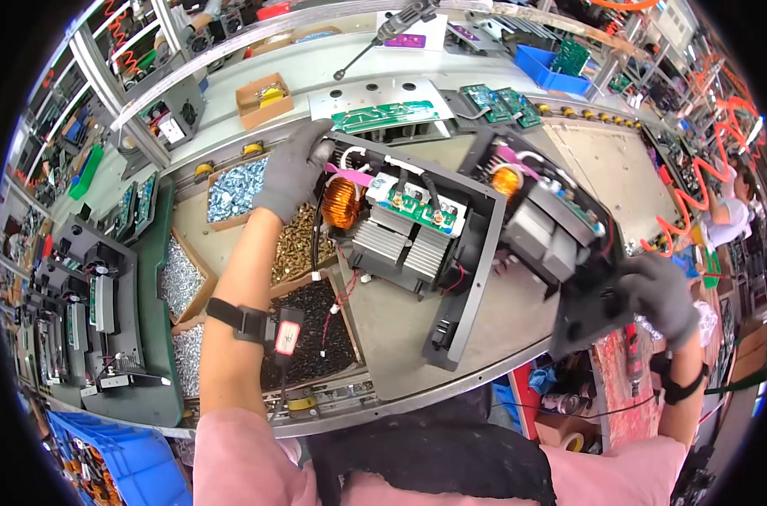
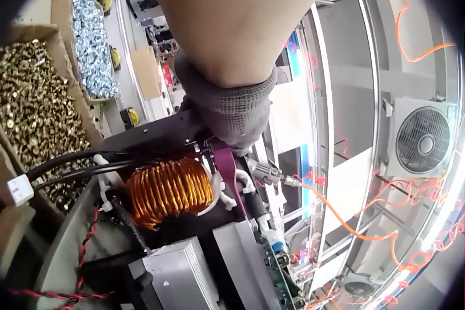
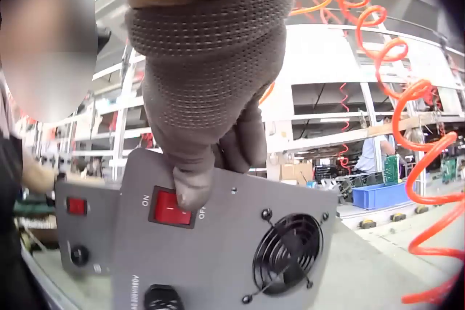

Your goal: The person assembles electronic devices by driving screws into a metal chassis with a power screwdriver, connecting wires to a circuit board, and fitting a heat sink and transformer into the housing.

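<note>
Two uncased power units lie side by side on the bench in the head view. The left unit [image 1: 400, 253] has a copper coil [image 1: 340, 203], grey heatsinks and a green circuit board [image 1: 413, 207]. My gloved left hand [image 1: 292, 173] grips its far-left end, beside a purple strip [image 1: 350, 174]; the fingertips are hidden in the left wrist view. My gloved right hand [image 1: 660, 297] holds the near end of the right unit [image 1: 545, 240], which sits at a slant. In the right wrist view, the thumb lies over the red switch [image 3: 166, 208] on the grey panel [image 3: 225, 252], fingers behind it.
Boxes of brass screws [image 1: 297, 244], black screws [image 1: 316, 329] and silver screws [image 1: 181, 278] stand left of the units. A hanging screwdriver [image 1: 404, 21] and several circuit boards [image 1: 493, 103] are beyond. An orange coiled hose [image 1: 687, 202] hangs at right.
</note>
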### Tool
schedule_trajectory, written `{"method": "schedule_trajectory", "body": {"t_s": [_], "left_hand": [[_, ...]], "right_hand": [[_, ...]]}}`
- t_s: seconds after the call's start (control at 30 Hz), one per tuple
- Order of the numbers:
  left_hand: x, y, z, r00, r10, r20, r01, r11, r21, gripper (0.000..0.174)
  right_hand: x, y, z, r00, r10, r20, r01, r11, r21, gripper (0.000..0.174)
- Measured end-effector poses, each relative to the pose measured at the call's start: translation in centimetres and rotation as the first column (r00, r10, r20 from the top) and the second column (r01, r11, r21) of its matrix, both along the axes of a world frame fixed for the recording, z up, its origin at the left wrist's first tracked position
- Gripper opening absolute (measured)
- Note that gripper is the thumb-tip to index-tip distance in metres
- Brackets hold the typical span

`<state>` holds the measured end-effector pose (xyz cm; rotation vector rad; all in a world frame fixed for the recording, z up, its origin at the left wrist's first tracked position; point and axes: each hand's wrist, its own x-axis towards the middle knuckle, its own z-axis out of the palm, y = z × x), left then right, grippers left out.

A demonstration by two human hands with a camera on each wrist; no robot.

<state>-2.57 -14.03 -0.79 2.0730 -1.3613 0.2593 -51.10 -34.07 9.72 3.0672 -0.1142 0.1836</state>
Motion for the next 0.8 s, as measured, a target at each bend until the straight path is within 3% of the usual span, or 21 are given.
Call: {"method": "schedule_trajectory", "body": {"t_s": [0.07, 0.13, 0.17, 0.2, 0.27, 0.3, 0.33, 0.37, 0.4, 0.43, 0.47, 0.5, 0.53, 0.57, 0.63, 0.7, 0.73, 0.77, 0.8], "left_hand": [[0.7, 0.4, 0.3, 0.999, -0.007, -0.033, 0.007, 1.0, 0.007, 0.036], [0.9, 0.5, 0.5, 0.996, -0.062, -0.062, 0.061, 0.998, -0.007, 0.037], [1.0, 0.6, 0.5, 0.994, -0.074, -0.077, 0.071, 0.997, -0.041, 0.035], [1.7, 0.6, 0.1, 0.995, -0.063, -0.076, 0.06, 0.997, -0.044, 0.035], [3.2, 0.3, -1.2, 0.924, -0.188, -0.333, 0.142, 0.977, -0.16, 0.034], [3.9, 0.1, -2.0, 0.915, -0.209, -0.345, 0.15, 0.97, -0.191, 0.035], [4.1, 0.0, -2.6, 0.916, -0.204, -0.346, 0.144, 0.971, -0.193, 0.035], [4.2, -0.2, -3.1, 0.884, -0.337, -0.325, 0.239, 0.922, -0.305, 0.037], [4.1, -0.5, -3.3, 0.835, -0.467, -0.29, 0.333, 0.85, -0.408, 0.038], [3.6, -0.6, -3.1, 0.85, -0.293, -0.438, 0.152, 0.932, -0.33, 0.042], [2.9, -0.5, -2.7, 0.845, -0.313, -0.434, 0.179, 0.929, -0.322, 0.042], [2.8, -0.3, -2.1, 0.853, -0.314, -0.417, 0.197, 0.933, -0.3, 0.044], [2.4, 0.0, -1.6, 0.86, -0.316, -0.4, 0.214, 0.936, -0.278, 0.045], [1.4, 0.6, -1.0, 0.844, -0.272, -0.462, 0.172, 0.953, -0.248, 0.046], [-1.3, 1.9, 1.5, 0.839, -0.144, -0.524, 0.106, 0.989, -0.101, 0.045], [3.9, 2.8, -8.4, 0.998, -0.013, -0.062, -0.003, 0.966, -0.257, 0.045], [0.4, 3.9, -6.4, 0.961, 0.188, -0.201, -0.202, 0.978, -0.048, 0.045], [-3.6, 5.5, -4.5, 0.867, 0.403, -0.292, -0.362, 0.913, 0.186, 0.045], [-4.2, 7.0, -6.0, 0.818, 0.416, -0.398, -0.291, 0.895, 0.337, 0.044]], "right_hand": [[-1.7, -1.3, 1.0, 0.967, -0.232, 0.105, 0.196, 0.941, 0.277, 0.028], [-3.4, -4.2, 0.7, 0.968, -0.203, 0.148, 0.123, 0.895, 0.428, 0.029], [-5.6, -5.8, -0.2, 0.896, -0.444, 0.017, 0.324, 0.678, 0.66, 0.038], [-5.4, -5.5, -0.2, 0.901, -0.434, 0.019, 0.316, 0.684, 0.658, 0.038], [-5.1, -5.2, 0.5, 0.787, -0.584, 0.199, 0.488, 0.786, 0.379, 0.048], [-3.7, -3.2, 1.6, 0.848, -0.409, 0.336, 0.371, 0.912, 0.175, 0.053], [-1.5, -0.6, 2.1, 0.822, -0.357, 0.444, 0.3, 0.934, 0.197, 0.052], [1.8, 3.1, 2.2, 0.789, -0.347, 0.507, 0.26, 0.936, 0.236, 0.043], [3.6, 5.2, 0.5, 0.835, -0.319, 0.448, 0.199, 0.935, 0.294, 0.037], [7.6, 8.2, 0.1, 0.905, -0.14, 0.401, 0.069, 0.98, 0.188, 0.036], [9.1, 9.3, -1.2, 0.978, 0.031, 0.207, -0.07, 0.981, 0.184, 0.042], [12.1, 10.8, -2.9, 0.957, 0.181, 0.226, -0.223, 0.959, 0.175, 0.045], [13.5, 11.8, -4.8, 0.958, 0.273, 0.091, -0.281, 0.956, 0.087, 0.042], [13.6, 12.0, -7.1, 0.932, 0.313, 0.185, -0.321, 0.947, 0.012, 0.035], [12.8, 11.7, -6.5, 0.944, 0.273, 0.185, -0.283, 0.959, 0.028, 0.032], [11.5, 10.3, -4.1, 0.932, 0.257, 0.258, -0.297, 0.946, 0.129, 0.03], [10.5, 9.7, -4.1, 0.919, 0.227, 0.323, -0.286, 0.947, 0.146, 0.036], [9.5, 8.9, -3.3, 0.919, 0.16, 0.36, -0.254, 0.939, 0.231, 0.039], [8.4, 8.1, -2.7, 0.917, 0.091, 0.389, -0.225, 0.922, 0.314, 0.042]]}}
